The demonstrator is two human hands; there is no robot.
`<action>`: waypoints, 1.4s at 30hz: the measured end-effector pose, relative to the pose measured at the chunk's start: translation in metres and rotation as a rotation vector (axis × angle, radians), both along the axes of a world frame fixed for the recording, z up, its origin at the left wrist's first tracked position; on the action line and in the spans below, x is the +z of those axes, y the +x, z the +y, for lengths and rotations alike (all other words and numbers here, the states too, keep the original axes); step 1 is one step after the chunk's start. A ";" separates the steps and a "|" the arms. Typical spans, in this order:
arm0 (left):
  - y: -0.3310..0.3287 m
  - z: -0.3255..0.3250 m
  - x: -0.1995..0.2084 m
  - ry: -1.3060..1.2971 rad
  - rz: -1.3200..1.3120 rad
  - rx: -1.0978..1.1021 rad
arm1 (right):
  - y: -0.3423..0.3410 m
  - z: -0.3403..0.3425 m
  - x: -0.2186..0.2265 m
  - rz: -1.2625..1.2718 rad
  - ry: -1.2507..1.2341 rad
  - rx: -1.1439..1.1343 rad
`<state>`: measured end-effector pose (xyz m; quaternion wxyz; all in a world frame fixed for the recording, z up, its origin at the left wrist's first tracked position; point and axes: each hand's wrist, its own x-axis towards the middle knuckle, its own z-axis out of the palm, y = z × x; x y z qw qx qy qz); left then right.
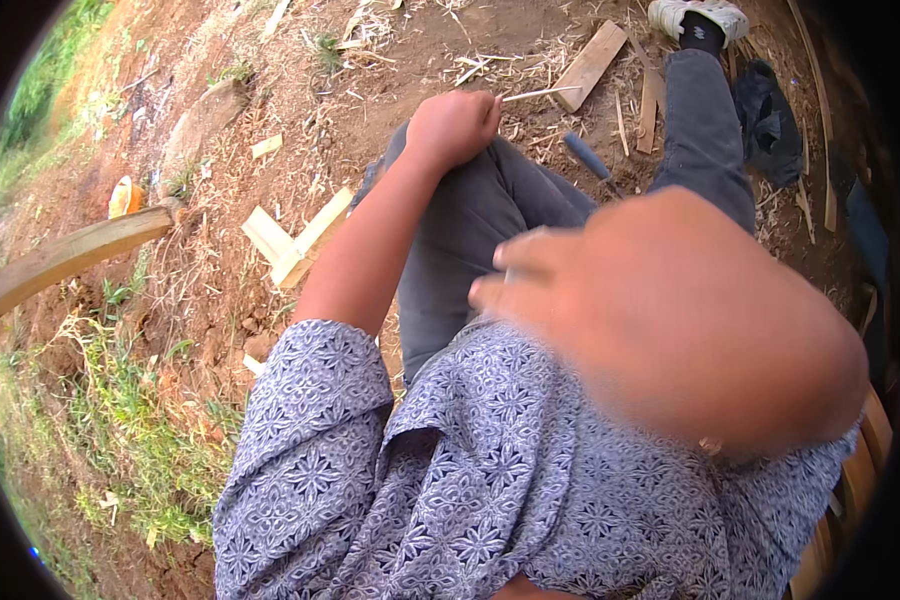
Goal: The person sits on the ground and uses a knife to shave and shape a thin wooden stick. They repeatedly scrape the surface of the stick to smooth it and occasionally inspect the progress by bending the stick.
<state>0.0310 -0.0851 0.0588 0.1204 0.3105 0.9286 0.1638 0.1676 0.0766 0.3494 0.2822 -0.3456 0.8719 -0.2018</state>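
Observation:
My left hand [454,128] is closed, resting over my bent knee. From its fingers a thin pale wooden stick [542,94] points out to the right. Close to the camera, my right hand [660,290] is raised in front of my shirt and smeared by motion. Its fingers point left and look partly bent; whether they hold anything is unclear. On the ground beyond the right hand lies a tool with a blue handle [587,156], its far end partly hidden by my leg.
A wooden block [591,66] lies ahead among shavings. Crossed wood pieces [295,245] sit left of my forearm. A curved beam [80,255] enters from the left, near an orange object [125,197]. Dark plastic [770,125] lies beside my outstretched leg [703,125].

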 end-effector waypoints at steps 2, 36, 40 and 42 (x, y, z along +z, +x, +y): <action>-0.001 0.015 -0.002 0.042 -0.011 -0.026 | 0.018 -0.013 0.016 0.009 0.032 0.070; -0.008 0.031 -0.015 0.071 0.039 0.005 | -0.087 0.126 -0.342 0.043 -0.303 -1.233; -0.008 0.029 -0.010 0.036 0.011 0.033 | -0.068 0.110 -0.386 0.070 -0.550 -1.211; -0.015 0.029 -0.009 0.066 0.011 0.020 | -0.080 0.089 -0.393 0.136 -0.642 -1.047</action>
